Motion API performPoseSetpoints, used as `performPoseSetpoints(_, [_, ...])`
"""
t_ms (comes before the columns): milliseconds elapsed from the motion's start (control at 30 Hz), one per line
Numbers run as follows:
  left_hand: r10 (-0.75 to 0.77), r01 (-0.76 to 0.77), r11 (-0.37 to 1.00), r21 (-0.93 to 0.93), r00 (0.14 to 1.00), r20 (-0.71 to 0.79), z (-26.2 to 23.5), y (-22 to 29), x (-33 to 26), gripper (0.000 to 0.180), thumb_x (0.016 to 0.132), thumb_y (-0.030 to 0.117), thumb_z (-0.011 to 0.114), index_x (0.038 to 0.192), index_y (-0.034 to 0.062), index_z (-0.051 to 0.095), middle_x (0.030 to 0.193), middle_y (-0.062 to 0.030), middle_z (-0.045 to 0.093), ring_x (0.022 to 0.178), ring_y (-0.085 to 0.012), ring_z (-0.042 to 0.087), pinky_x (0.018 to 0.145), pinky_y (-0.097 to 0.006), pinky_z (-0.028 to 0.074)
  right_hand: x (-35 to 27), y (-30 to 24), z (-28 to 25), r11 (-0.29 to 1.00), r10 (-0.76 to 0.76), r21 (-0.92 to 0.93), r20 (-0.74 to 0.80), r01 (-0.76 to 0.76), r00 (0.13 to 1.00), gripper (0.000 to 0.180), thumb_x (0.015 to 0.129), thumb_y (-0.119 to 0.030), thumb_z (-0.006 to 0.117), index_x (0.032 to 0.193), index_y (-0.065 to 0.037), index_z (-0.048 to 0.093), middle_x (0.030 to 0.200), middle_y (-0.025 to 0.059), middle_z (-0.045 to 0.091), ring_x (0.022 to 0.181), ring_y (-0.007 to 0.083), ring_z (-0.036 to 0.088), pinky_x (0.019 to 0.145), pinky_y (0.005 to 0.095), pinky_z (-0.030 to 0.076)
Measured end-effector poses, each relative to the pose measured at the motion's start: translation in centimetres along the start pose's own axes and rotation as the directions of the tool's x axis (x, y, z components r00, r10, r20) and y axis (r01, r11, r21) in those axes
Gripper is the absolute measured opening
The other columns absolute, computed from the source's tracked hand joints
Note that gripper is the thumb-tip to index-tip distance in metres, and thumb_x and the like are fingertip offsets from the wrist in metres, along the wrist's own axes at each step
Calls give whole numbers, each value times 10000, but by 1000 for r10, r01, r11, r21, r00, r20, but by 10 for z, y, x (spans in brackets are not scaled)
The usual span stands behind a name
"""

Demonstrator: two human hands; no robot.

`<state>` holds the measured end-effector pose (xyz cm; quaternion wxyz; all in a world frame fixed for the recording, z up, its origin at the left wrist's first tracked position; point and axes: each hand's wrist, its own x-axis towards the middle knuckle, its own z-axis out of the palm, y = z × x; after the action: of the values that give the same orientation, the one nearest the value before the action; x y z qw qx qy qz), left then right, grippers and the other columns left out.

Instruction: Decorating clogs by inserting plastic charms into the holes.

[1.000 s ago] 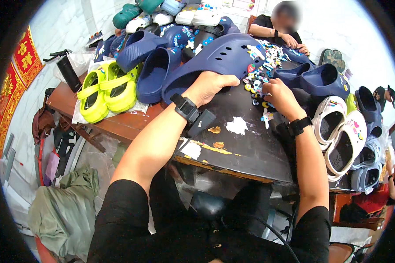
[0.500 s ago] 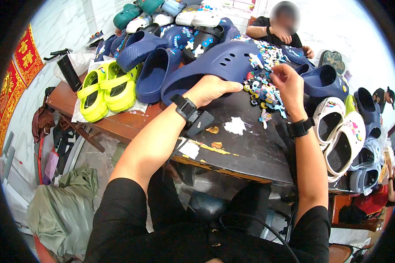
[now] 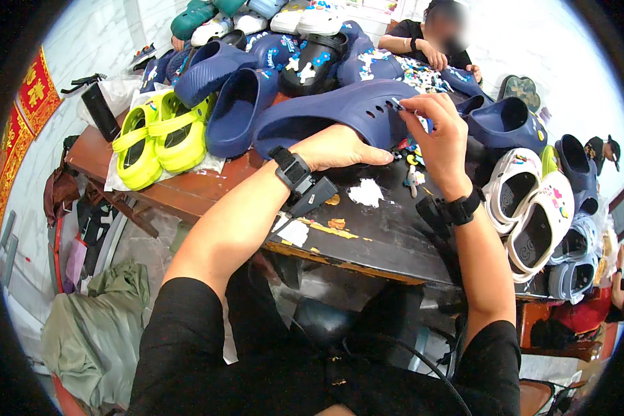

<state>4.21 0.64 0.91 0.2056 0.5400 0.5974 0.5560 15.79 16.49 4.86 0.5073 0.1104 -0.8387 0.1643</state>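
A large navy clog [image 3: 326,111] with holes in its upper rests tilted on the dark table, its toe to the right. My left hand [image 3: 343,147] grips it from the near side, fingers hidden inside or under the shoe and thumb pointing right. At the clog's holes my right hand [image 3: 438,132] pinches with thumb and forefinger; a small pale bit shows at the fingertips, too small to make out. Small colourful shoe charms [image 3: 410,156] lie beside the toe, partly covered by my right hand. Another navy clog [image 3: 241,111] stands just left of the held one.
Yellow-green clogs [image 3: 180,135] stand on the left and white clogs [image 3: 539,215] on the right. Behind, a black clog [image 3: 313,66] with charms sits among piled shoes. Across the table a person [image 3: 423,41] sits by more charms. A white scrap [image 3: 365,193] lies on the table [image 3: 395,236].
My right hand has moved from the charm pile left to the clog's upper. The clog has turned, so its holes now face nearer that hand.
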Motion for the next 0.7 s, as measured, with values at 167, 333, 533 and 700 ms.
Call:
performPoseSetpoints(167, [-131,132,991,0,986,98,0,7,-1,691,766,187,797,1340,-4,461,1280,-97,552,1152,-198,509,1026,-329,403,-3,2,4,992,-99,-80,-3,98,995,166,732,20,724,880,-33,672,853,92,648,832,279,592,743,355,492])
performPoseSetpoints(333, [-120,121,993,1,988,99,1,7,-3,674,774,204,787,1329,-10,470,1257,-96,561,1123,-197,521,999,-321,423,-2,1,7,973,-190,-126,36,193,981,178,743,26,708,909,-32,685,870,92,646,825,277,586,749,358,490])
performPoseSetpoints(533, [-162,165,986,-26,983,83,1,12,-4,649,779,188,770,1317,-14,469,1246,-103,558,1127,-205,518,994,-324,425,-3,6,7,973,-168,-146,90,180,982,228,751,48,673,959,-43,698,916,93,636,878,285,575,783,364,486])
performPoseSetpoints(700, [-82,80,996,31,995,55,-1,3,-1,668,771,171,763,1328,-22,448,1253,-112,553,1129,-209,523,1010,-331,418,-1,7,7,969,-185,-146,99,198,978,304,714,100,626,970,-50,695,961,85,625,916,288,565,809,371,481])
